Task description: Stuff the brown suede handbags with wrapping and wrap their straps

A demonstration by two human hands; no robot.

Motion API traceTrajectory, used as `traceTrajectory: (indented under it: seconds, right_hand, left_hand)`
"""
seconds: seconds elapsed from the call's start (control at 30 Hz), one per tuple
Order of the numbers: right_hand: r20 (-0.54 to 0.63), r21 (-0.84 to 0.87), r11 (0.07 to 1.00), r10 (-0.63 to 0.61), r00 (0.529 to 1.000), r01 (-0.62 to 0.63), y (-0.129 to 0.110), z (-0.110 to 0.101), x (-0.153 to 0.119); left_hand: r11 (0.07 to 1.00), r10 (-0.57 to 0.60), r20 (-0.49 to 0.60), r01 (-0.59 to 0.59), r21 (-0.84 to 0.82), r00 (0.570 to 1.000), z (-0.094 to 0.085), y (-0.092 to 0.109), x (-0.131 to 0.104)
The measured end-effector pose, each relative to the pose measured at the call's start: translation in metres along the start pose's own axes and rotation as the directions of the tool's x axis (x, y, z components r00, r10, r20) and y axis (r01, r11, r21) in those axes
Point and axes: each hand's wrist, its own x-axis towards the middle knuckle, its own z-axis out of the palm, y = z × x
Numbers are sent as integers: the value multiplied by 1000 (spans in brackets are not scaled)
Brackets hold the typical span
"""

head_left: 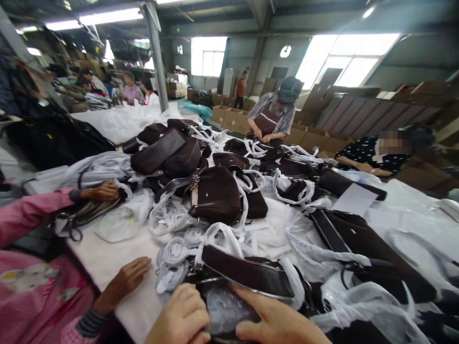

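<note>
A dark brown handbag [247, 277] lies in front of me at the bottom of the head view, its shiny trim facing up and its handle wrapped in white packing. Inside its opening, or against it, sits a translucent plastic piece [229, 308]. My left hand [184, 315] is closed at the left edge of the bag, fingers curled. On the right side, my right hand [276, 317] grips the bag, with its thumb by the plastic and its fingers partly hidden under the trim. Coiled wrapped straps [175, 255] lie just beyond my left hand.
More brown handbags [215, 193] are heaped across the white table [138, 301]. At left, a co-worker in a pink sleeve [36, 210] has one hand on bundled straps and another hand [129, 279] near mine. Other people work across the table.
</note>
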Motion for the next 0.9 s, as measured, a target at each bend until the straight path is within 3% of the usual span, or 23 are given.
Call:
traceTrajectory:
  seconds: [0.07,0.13,0.17,0.23,0.33,0.4,0.47,0.57,0.6,0.67,0.73,0.77,0.8,0.9]
  right_hand:
    - [-84,14,999,-31,996,32,1,-6,-24]
    - [-203,-48,999,-24,979,15,11,-14,-44]
    - [-267,-66,998,-19,964,2,17,-19,-51]
    - [-367,-57,998,-21,930,0,30,-34,-57]
    - [-472,11,1000,2,882,3,42,-62,-46]
    - [-578,67,998,48,814,-11,45,-78,-30]
    - [-700,152,988,100,707,11,46,-87,-16]
    - [-787,301,944,167,594,134,47,-91,-9]
    - [-802,327,931,182,569,162,48,-91,-12]
    - [-852,326,933,223,473,148,55,-92,-22]
    - [-879,326,943,278,386,62,65,-89,-35]
    - [-868,347,938,316,382,12,71,-86,-40]
    - [-837,374,927,354,417,-34,76,-82,-43]
    - [-733,346,929,356,580,-132,80,-63,-42]
  left_hand:
    - [959,-282,-56,283,23,958,-17,-6,-9]
    - [842,-534,-116,539,20,838,-27,-15,-13]
    - [777,-628,-93,629,-21,773,-28,-19,-13]
    - [658,-740,59,740,-139,670,-23,-26,-11]
    - [566,-760,211,786,-250,615,-13,-28,-3]
    - [556,-761,207,783,-280,615,-11,-25,2]
    - [545,-763,206,781,-306,613,-13,-23,4]
    - [544,-765,192,776,-318,615,-20,-24,2]
    - [557,-771,159,773,-304,617,-21,-27,-1]
    - [615,-767,41,752,-237,640,-19,-34,-9]
    - [707,-707,-109,697,-117,699,-15,-41,-14]
    - [755,-651,-164,655,-41,741,-12,-43,-15]
    - [798,-585,-191,601,37,788,-10,-43,-13]
    - [886,-378,-149,404,229,914,-3,-35,9]
